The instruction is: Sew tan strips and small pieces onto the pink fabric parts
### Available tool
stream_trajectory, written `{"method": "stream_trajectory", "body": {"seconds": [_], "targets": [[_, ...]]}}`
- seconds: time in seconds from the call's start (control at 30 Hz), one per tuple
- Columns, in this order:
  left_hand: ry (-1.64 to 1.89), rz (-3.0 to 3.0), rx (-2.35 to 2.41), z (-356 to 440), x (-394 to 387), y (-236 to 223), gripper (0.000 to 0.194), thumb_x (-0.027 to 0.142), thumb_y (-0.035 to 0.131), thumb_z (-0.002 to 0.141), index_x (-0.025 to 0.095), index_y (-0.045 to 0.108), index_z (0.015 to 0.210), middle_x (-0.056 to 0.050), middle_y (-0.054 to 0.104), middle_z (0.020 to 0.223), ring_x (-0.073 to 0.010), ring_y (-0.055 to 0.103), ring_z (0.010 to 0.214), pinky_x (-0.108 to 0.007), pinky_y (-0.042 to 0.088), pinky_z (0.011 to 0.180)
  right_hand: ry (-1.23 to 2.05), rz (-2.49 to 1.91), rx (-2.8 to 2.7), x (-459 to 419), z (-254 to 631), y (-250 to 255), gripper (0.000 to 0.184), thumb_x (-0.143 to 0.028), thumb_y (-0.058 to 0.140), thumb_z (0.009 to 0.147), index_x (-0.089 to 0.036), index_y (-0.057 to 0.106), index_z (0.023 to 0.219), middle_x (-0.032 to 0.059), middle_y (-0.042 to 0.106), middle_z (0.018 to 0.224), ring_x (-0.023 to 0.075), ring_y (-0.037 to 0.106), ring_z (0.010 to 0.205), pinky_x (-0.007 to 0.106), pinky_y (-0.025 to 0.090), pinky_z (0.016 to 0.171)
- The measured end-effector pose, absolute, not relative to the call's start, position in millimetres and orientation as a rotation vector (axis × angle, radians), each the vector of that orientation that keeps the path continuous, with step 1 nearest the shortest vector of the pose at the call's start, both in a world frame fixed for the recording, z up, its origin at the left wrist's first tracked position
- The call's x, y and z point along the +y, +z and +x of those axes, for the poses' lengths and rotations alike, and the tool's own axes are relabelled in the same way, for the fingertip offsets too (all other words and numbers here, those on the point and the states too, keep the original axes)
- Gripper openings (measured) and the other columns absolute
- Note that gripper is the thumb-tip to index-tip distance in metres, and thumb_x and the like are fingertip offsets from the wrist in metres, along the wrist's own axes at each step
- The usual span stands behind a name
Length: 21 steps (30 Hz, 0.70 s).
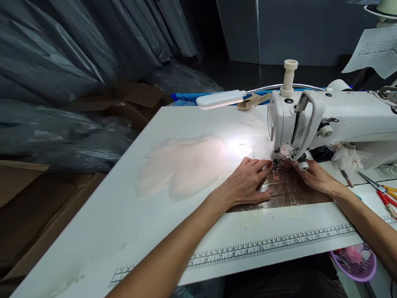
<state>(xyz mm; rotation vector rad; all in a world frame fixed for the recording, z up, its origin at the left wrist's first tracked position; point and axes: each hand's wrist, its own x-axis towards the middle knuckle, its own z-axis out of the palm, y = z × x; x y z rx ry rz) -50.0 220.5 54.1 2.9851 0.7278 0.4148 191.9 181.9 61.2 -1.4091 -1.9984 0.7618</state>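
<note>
A white sewing machine (283, 120) stands at the right with its presser foot (276, 165) lowered near a brown, shiny covered plate (288, 190). My left hand (248, 182) lies flat just left of the foot, thumb spread away and fingertips close to the needle area. On the other side, my right hand (314, 178) reaches in beside the foot; its fingertips are partly hidden behind a knob. A sheer pale pink fabric (192, 165) is spread on the white table left of my left hand. Any cloth under my fingers is too small to make out.
A lit lamp (220, 99) hangs over the white table (149, 244), which has a printed ruler (260, 246) along its front edge. Scissors (376, 186) and a white gauzy scrap (347, 157) lie at right. Below is a purple basket (356, 271); cardboard boxes (52, 223) stand left.
</note>
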Motion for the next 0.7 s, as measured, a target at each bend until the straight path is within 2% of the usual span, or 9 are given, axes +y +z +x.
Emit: {"method": "stream_trajectory", "body": {"seconds": [0.1, 0.2, 0.3, 0.47, 0.6, 0.7], "targets": [[0.410, 2.981, 0.734, -51, 223, 53, 0.056, 0.048, 0.050, 0.087, 0.011, 0.053, 0.129, -0.018, 0.055, 0.132, -0.0296, 0.058, 0.104, -0.046, 0.042, 0.089, 0.912, -1.342, -1.939, 174, 190, 65, 0.042, -0.051, 0.040, 0.097, -0.018, 0.066, 0.100, 0.0058, 0.068, 0.090, 0.0211, 0.062, 0.087, 0.033, 0.052, 0.076], [0.454, 2.949, 0.743, -51, 227, 49, 0.057, 0.047, 0.051, 0.086, 0.011, 0.052, 0.130, -0.018, 0.056, 0.131, -0.0306, 0.058, 0.106, -0.047, 0.042, 0.089, 0.976, -1.374, -1.871, 170, 191, 67, 0.043, -0.053, 0.044, 0.094, -0.017, 0.066, 0.102, 0.0035, 0.067, 0.084, 0.0193, 0.060, 0.078, 0.031, 0.049, 0.068], [0.537, 2.885, 0.725, -52, 227, 45, 0.056, 0.044, 0.052, 0.087, 0.011, 0.049, 0.132, -0.018, 0.057, 0.129, -0.0308, 0.057, 0.112, -0.049, 0.041, 0.093, 0.919, -1.425, -1.818, 171, 191, 64, 0.042, -0.052, 0.044, 0.093, -0.017, 0.067, 0.099, 0.0022, 0.065, 0.078, 0.0183, 0.058, 0.070, 0.030, 0.047, 0.062], [0.737, 2.887, 0.813, -53, 225, 47, 0.046, 0.036, 0.048, 0.091, 0.011, 0.044, 0.130, -0.023, 0.050, 0.135, -0.0326, 0.050, 0.122, -0.053, 0.039, 0.097, 0.715, -1.470, -1.826, 170, 185, 51, 0.029, -0.042, 0.045, 0.090, -0.019, 0.063, 0.088, 0.0035, 0.064, 0.072, 0.0216, 0.060, 0.068, 0.032, 0.049, 0.061], [0.583, 2.775, 1.011, -48, 256, 65, 0.039, 0.032, 0.049, 0.090, 0.011, 0.050, 0.124, -0.022, 0.049, 0.136, -0.0353, 0.048, 0.124, -0.055, 0.035, 0.101, 0.582, -1.482, -1.848, 166, 180, 36, 0.028, -0.037, 0.040, 0.093, -0.022, 0.062, 0.099, 0.0083, 0.070, 0.094, 0.0244, 0.067, 0.077, 0.037, 0.054, 0.068], [0.510, 2.625, 1.126, -37, 300, 80, 0.030, 0.035, 0.048, 0.092, 0.013, 0.060, 0.109, -0.018, 0.059, 0.122, -0.0335, 0.053, 0.117, -0.049, 0.039, 0.099, 0.517, -1.478, -1.897, 164, 177, 29, 0.030, -0.034, 0.038, 0.094, -0.022, 0.061, 0.109, 0.0099, 0.069, 0.109, 0.0252, 0.068, 0.092, 0.038, 0.055, 0.078]]}}
